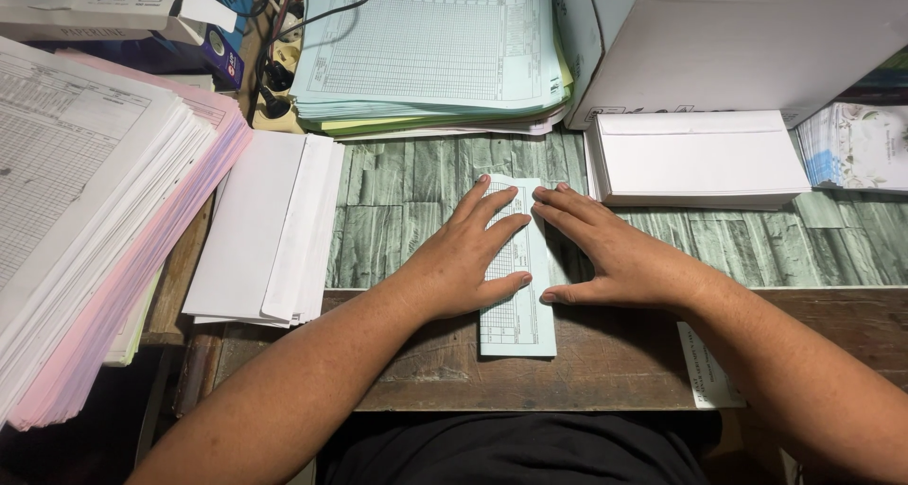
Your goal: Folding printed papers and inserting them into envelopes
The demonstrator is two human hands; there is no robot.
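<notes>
Now, far left sits a tall paper pile (pixel 76 192), then some white envelopes (pixel 270 225). Both hands lie flat on a folded green form (pixel 518 324) in the middle of the table (pixel 615 362). Left hand (pixel 463 258) presses it with fingers spread, gripping nothing. Right hand (pixel 605 253) does the same. More envelopes (pixel 695 159) sit right.

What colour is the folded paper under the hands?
The narrow folded paper form is pale blue-green, printed with a fine grid, seen in the head view.
</notes>
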